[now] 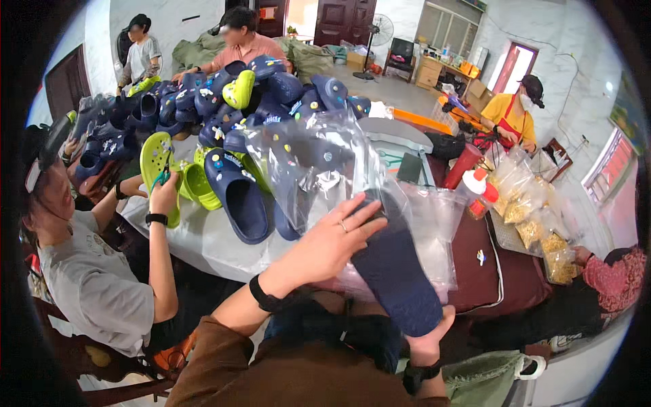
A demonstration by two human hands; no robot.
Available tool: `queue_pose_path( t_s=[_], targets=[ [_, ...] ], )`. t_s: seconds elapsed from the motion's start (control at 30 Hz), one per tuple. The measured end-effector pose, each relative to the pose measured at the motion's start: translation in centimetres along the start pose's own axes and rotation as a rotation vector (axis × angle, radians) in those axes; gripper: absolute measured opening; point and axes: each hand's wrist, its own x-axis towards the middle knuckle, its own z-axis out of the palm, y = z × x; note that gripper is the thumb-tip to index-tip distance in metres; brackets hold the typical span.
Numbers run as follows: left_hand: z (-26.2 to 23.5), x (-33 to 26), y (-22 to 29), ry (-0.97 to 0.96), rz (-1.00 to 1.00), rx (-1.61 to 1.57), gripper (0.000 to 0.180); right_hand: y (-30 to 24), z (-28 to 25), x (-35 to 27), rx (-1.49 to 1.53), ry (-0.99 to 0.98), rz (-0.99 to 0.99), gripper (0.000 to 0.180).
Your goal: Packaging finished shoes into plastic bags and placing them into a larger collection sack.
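Note:
A dark navy clog point(400, 278) slants in front of me, its flat sole side up and its far end at the mouth of a clear plastic bag point(305, 180). My right hand point(427, 336) is closed round the clog's near end. Across the bag's edge lies my left hand point(339, 234), gripping the film beside the clog's far end; its thumb is hidden. Just left of the bag, another navy clog point(237, 197) with small charms rests on the table. More clear bags point(430, 254) lie flat under and right of the clog I hold.
A large pile of navy and lime clogs point(196, 102) covers the far table. At my left, a person holds a lime clog point(157, 159) and green-handled scissors point(161, 178). To the right stand a red-capped bottle point(471, 182) and bags of small yellowish pieces point(532, 230).

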Motion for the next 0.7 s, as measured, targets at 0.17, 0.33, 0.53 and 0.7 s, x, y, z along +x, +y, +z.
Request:
queue_pose_path(
  t_s=[0.17, 0.33, 0.53, 0.7],
  targets=[
    [1.3, 1.4, 1.2, -0.012, 0.069, -0.112, 0.059, 1.4, -0.9, 0.3, -0.447, 0.066, -0.114, 0.082],
    [2.6, 1.4, 2.6, -0.070, 0.167, -0.209, 0.060, 2.3, 1.6, 0.5, -0.182, -0.248, -0.142, 0.070],
    [3.2, 1.0, 3.2, -0.203, 0.268, -0.358, 0.055, 1.4, -0.3, 2.0, -0.937, -0.377, -0.261, 0.059],
    [3.1, 0.4, 3.5, -0.291, 0.330, -0.577, 0.053, 1.9, -0.6, 2.9, -0.906, -0.266, -0.256, 0.035]
  ],
)
